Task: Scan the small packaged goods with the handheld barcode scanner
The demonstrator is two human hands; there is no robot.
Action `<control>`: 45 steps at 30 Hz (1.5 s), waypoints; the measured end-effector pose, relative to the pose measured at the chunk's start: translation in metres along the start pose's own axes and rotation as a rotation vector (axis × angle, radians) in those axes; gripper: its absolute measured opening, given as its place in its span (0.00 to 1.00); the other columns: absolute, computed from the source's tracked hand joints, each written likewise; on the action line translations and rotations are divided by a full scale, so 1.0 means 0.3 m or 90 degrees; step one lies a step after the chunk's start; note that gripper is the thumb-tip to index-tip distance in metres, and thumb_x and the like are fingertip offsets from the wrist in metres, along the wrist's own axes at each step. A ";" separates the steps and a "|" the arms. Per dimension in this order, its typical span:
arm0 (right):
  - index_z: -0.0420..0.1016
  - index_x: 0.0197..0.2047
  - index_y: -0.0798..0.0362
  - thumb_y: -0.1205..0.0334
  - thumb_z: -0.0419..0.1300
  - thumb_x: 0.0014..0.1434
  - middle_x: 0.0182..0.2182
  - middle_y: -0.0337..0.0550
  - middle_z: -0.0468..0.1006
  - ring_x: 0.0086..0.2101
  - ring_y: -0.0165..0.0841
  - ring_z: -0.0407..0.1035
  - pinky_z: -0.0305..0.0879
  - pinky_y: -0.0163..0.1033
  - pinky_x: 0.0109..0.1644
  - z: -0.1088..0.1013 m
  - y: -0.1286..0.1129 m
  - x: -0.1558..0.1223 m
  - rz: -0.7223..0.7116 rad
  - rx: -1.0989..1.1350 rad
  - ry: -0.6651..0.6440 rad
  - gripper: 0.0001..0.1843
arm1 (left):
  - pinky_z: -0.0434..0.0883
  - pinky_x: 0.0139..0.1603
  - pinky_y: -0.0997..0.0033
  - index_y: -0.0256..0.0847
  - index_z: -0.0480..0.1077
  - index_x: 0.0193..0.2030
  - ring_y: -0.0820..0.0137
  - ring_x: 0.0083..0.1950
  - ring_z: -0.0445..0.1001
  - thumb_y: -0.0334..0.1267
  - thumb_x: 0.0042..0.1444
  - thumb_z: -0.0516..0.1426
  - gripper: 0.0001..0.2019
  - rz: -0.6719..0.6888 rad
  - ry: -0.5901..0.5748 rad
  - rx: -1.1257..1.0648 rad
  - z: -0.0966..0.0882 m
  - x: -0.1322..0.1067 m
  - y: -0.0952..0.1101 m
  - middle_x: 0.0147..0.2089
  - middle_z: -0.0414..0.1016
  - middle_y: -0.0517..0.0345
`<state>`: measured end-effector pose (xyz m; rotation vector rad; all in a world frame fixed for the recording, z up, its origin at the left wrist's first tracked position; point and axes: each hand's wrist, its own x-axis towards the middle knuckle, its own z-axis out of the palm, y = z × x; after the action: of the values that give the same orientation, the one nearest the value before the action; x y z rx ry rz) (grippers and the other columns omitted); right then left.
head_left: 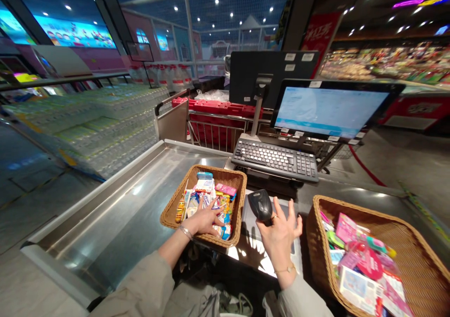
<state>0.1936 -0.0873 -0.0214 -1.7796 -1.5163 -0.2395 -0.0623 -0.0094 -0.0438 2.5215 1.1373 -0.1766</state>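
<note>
Packets (225, 203) of many colors fill a brown basket (243, 193) in the middle of the frame. The left hand (204, 219) is inside it, palm down, with its fingers spread apart on top of the packets. It is not closed around any of them. The right hand (280, 235) is just right of the middle, with most of its fingers spread wide. Its thumb and pointing finger are at the low end of a black scanner (260, 204), but I cannot tell if they grip it. The scanner is just to the right of the basket.

A bigger basket (418, 261), at the lower right, has pink toys (367, 263) and flat packs in it. A black keyboard (276, 158) is above the scanner, and a lit screen (326, 111) is at the upper right. A shiny metal counter (130, 214) is on the left side.
</note>
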 end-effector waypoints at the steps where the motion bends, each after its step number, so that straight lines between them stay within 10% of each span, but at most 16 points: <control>1: 0.76 0.32 0.50 0.56 0.56 0.52 0.56 0.46 0.73 0.65 0.51 0.46 0.37 0.64 0.62 0.000 0.001 0.000 0.002 0.003 -0.001 0.09 | 0.30 0.60 0.21 0.65 0.76 0.45 0.44 0.74 0.37 0.59 0.47 0.62 0.18 -0.003 0.001 0.005 0.004 0.003 -0.003 0.68 0.61 0.59; 17: 0.75 0.32 0.50 0.56 0.57 0.52 0.55 0.44 0.74 0.65 0.50 0.47 0.37 0.62 0.63 0.009 0.010 -0.002 0.002 0.000 0.004 0.09 | 0.33 0.67 0.30 0.62 0.75 0.50 0.50 0.73 0.49 0.45 0.57 0.59 0.13 -0.053 0.106 -0.008 0.019 0.030 -0.021 0.67 0.64 0.60; 37: 0.75 0.33 0.49 0.56 0.58 0.52 0.56 0.42 0.73 0.65 0.49 0.46 0.38 0.63 0.63 0.015 0.043 -0.007 0.017 -0.012 0.009 0.08 | 0.26 0.68 0.35 0.45 0.77 0.38 0.47 0.72 0.50 0.62 0.47 0.61 0.23 0.058 0.045 0.086 0.013 0.125 0.041 0.63 0.70 0.51; 45: 0.75 0.33 0.49 0.55 0.57 0.53 0.57 0.43 0.73 0.65 0.50 0.46 0.38 0.63 0.63 0.016 0.043 -0.004 0.015 -0.006 0.006 0.09 | 0.25 0.67 0.33 0.45 0.77 0.36 0.48 0.73 0.46 0.65 0.52 0.55 0.25 -0.131 0.142 -0.019 -0.053 0.060 -0.042 0.68 0.63 0.52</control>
<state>0.2034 -0.0851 -0.0310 -1.8003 -1.4889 -0.2428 -0.0601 0.0168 -0.0373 2.4407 1.4746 0.0702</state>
